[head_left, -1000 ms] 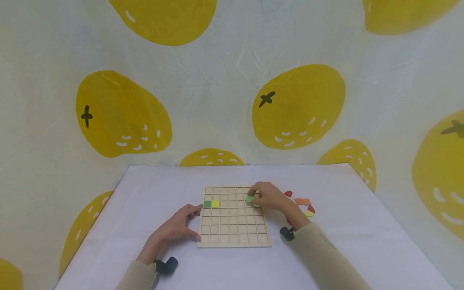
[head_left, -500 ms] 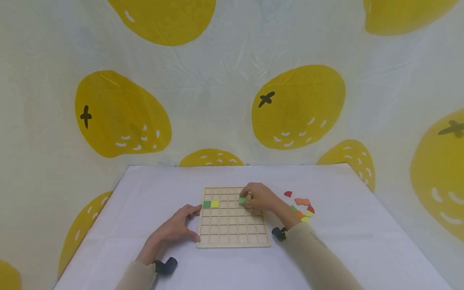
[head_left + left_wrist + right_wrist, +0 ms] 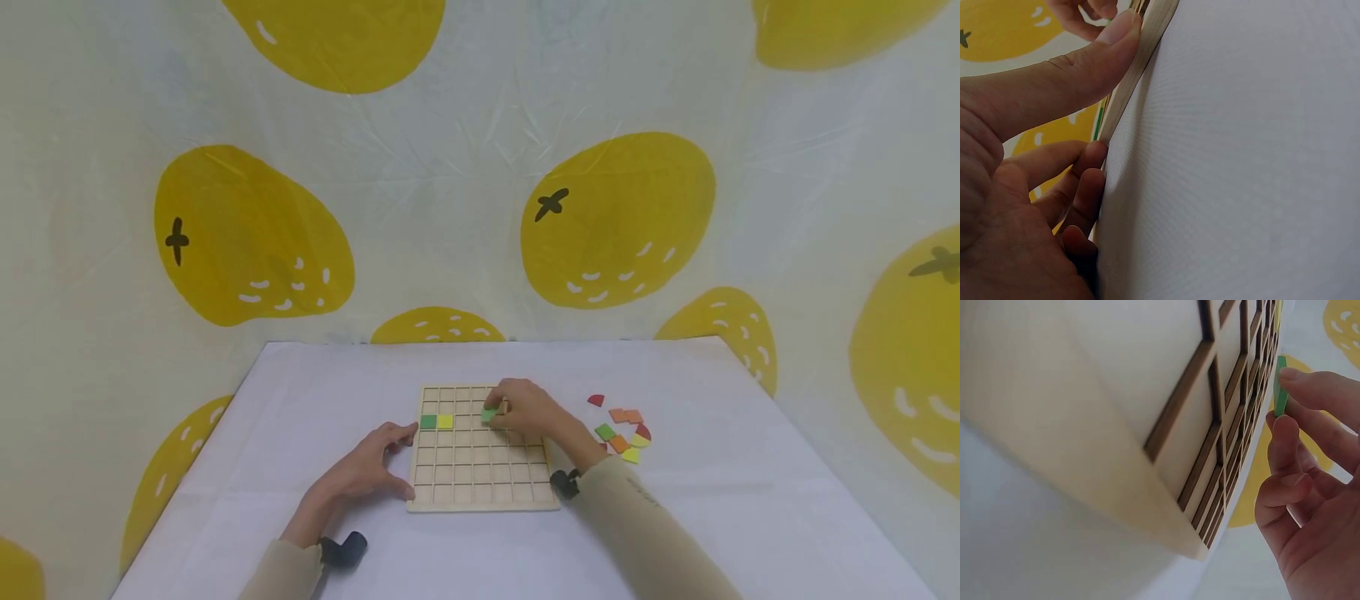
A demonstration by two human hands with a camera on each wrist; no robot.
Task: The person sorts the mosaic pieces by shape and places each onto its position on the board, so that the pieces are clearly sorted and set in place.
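Note:
A light green tile (image 3: 489,414) is pinched between the thumb and fingertips of my right hand (image 3: 527,408), over the upper middle of a wooden grid board (image 3: 483,476). In the right wrist view the tile (image 3: 1281,387) stands edge-on, just above the grid. My left hand (image 3: 367,463) touches the board's left edge with thumb and fingers spread apart, the thumb by the near corner. Its thumb (image 3: 1079,78) lies against the board's side in the left wrist view. A dark green tile (image 3: 428,422) and a yellow tile (image 3: 446,422) sit side by side in the board's left cells.
Right of the board lie several loose pieces: a red quarter-round piece (image 3: 596,401), orange tiles (image 3: 626,416), a green tile (image 3: 604,432), a yellow tile (image 3: 632,456) and a red-and-yellow piece (image 3: 642,436). A white cloth (image 3: 337,375) covers the table, with a lemon-patterned curtain (image 3: 442,208) behind.
My right hand has carried the light green tile leftward across the board, and the loose pieces behind its wrist have come into view. The left hand stays at the board's edge.

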